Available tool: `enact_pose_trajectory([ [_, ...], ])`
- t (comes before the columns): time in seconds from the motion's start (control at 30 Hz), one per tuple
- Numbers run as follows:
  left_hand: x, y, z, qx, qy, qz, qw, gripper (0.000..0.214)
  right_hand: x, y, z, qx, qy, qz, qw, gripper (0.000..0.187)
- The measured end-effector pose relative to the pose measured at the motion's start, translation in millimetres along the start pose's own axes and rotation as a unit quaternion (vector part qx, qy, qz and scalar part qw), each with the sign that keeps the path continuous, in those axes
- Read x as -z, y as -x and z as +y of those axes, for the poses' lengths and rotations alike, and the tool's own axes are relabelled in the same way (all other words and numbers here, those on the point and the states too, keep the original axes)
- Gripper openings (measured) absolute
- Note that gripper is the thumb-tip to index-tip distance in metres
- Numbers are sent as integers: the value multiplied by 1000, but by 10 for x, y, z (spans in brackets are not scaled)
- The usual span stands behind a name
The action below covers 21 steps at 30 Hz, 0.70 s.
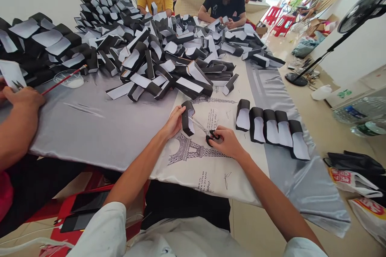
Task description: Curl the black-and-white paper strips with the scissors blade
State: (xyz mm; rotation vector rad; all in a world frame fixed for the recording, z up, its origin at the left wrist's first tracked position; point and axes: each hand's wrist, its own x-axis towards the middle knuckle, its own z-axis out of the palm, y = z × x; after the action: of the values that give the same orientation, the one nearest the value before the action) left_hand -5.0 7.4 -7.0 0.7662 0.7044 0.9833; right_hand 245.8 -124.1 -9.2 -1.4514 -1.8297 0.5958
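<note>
Left-hand fingers [177, 114] pinch a black-and-white paper piece [187, 118]; right-hand fingers [221, 134] grip scissors [200, 127], blades at its edge, above the printed tower [187, 150] (a row of pieces [271, 130] lies right of it). Risk: a slipping blade could tear the paper or nick the left hand.

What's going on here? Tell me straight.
A person holds a black-and-white paper piece in the left hand and scissors in the right hand, the blades against the piece. Five similar pieces lie in a row on the cloth, with a big heap beyond. A co-worker's hand rests beside a red-handled brush.
</note>
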Motion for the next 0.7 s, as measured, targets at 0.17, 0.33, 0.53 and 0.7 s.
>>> enact_pose_trajectory([
  [0.17, -11, 18, 9, -7, -35, -2, 999, 56, 1, 0, 5, -7, 7, 2, 1000, 23],
  [0.33, -7, 4, -11, -6, -63, -10, 998, 56, 28, -11, 69, -13, 29, 1, 999, 23],
  [0.53, -71, 18, -26, -9, -54, -13, 998, 55, 87, -15, 165, 6, 17, -32, 999, 42],
  [0.7, -86, 4, 20, -13, -27, 25, 999, 45, 104, -30, 127, 20, 22, 15, 999, 31],
])
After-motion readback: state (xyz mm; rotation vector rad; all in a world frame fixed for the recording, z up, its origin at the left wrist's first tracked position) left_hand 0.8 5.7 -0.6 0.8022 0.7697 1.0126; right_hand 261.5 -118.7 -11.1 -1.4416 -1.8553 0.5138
